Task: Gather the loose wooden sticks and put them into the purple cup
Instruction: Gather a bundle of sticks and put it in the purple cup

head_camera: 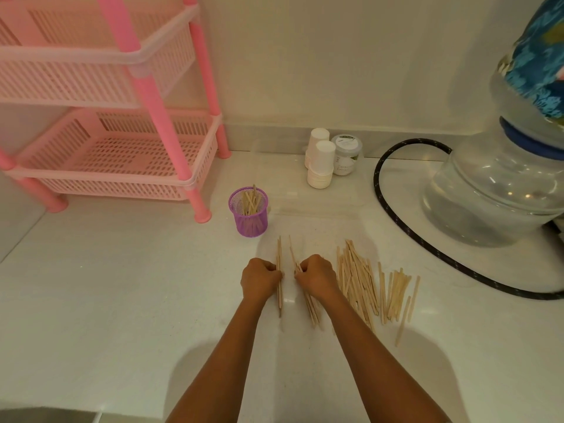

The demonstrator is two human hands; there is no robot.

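A purple mesh cup (248, 221) stands upright on the white counter with several wooden sticks inside it. In front of it, my left hand (259, 279) grips a small bundle of sticks (279, 254) that lies lengthwise on the counter. My right hand (316, 276) grips a second bundle (311, 306), close beside the left one. To the right of my right hand lies a loose pile of wooden sticks (357, 279), and a smaller spread of sticks (396, 294) lies further right.
A pink plastic rack (116, 166) stands at the back left. Stacked white paper cups (320, 166) and a small lidded jar (346, 154) sit by the wall. A black hose (393, 221) curves round a large water bottle (494, 190) at right.
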